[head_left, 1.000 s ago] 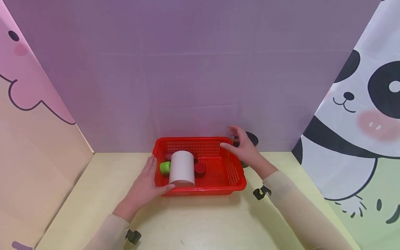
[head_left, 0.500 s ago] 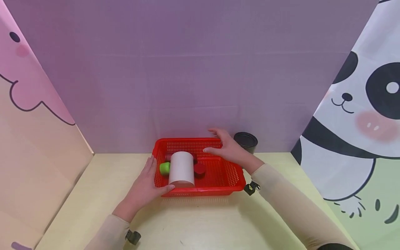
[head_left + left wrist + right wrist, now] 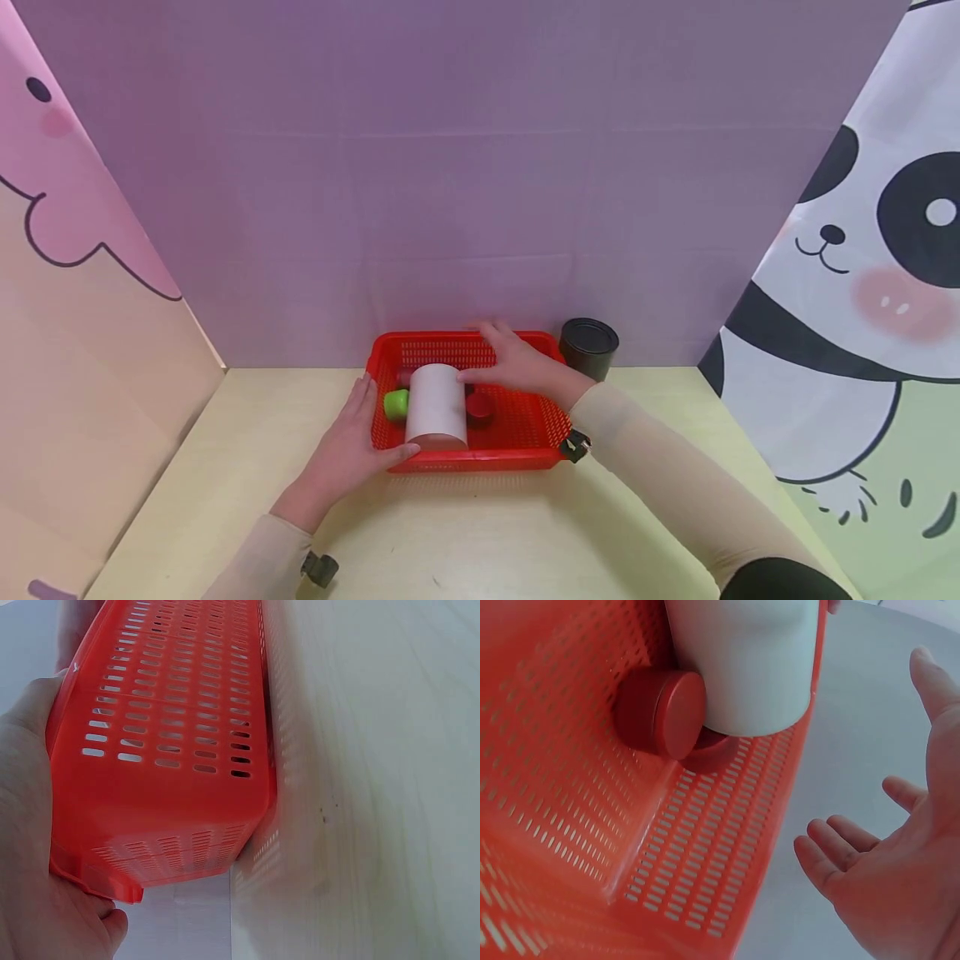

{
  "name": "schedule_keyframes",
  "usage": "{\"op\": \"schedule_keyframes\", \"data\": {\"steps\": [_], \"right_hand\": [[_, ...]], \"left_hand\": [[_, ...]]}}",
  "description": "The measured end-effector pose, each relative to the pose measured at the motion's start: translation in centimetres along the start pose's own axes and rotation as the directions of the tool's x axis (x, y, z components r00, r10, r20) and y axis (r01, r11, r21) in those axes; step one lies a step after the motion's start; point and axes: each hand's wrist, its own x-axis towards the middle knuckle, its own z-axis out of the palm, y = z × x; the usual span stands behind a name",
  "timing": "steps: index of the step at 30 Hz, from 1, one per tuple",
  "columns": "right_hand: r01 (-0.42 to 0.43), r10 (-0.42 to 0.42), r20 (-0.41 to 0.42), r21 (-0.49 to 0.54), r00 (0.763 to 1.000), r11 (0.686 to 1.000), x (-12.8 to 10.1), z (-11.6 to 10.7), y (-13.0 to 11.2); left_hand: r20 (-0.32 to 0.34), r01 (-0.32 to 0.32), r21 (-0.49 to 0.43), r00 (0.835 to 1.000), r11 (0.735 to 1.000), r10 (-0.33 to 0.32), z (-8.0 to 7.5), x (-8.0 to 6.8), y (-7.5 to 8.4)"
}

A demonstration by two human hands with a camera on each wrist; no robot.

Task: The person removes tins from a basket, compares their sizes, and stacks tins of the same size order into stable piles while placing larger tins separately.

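Note:
A red plastic basket (image 3: 517,454) with slotted walls stands on the table. My left hand (image 3: 352,446) rests at its near left corner, fingers straight along the left rim and thumb on the front rim. In the basket, a large white cylinder (image 3: 437,404) leans on the front rim. A small green object (image 3: 396,405) is left of it, and a short red cylinder (image 3: 660,712) is right of it. A dark red object lies partly hidden behind. My right hand (image 3: 517,362) hovers over the basket, fingers spread and holding nothing, its thumb near the white cylinder's upper end.
A black lidded can (image 3: 590,346) stands behind the basket's right end, near the purple back wall (image 3: 480,208). Pale tabletop (image 3: 465,542) extends in front of the basket. Side panels with cartoon animals stand left and right.
My right hand has moved left from beside the black can, across the basket, to the white cylinder's upper end. The left hand and the basket stay in place.

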Motion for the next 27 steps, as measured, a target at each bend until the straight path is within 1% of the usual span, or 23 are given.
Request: {"op": "schedule_keyframes", "data": {"steps": [4,10,17,22,27], "right_hand": [[-0.010,0.011,0.033,-0.027,0.999,1.000,0.7,0.5,-0.5],[-0.002,0.003,0.068,-0.016,0.998,1.000,1.5,1.1,-0.7],[-0.024,0.027,0.088,-0.041,0.996,0.999,2.5,1.9,-0.8],[-0.005,0.012,0.114,-0.057,0.993,0.998,3.3,2.4,-1.0],[0.005,0.001,0.155,-0.041,0.988,0.999,4.3,2.8,-0.8]], "left_hand": [[-0.006,-0.006,0.003,1.000,1.000,0.006,-0.1,-0.1,0.0],[-0.011,-0.013,0.003,1.000,1.000,0.013,0.1,0.0,-0.2],[-0.010,-0.009,0.006,1.000,1.000,0.009,0.3,0.1,-0.4],[-0.013,-0.006,0.007,1.000,1.000,0.007,0.3,0.1,-0.4],[-0.002,0.007,0.001,1.000,1.000,-0.007,0.2,0.1,-0.4]]}}
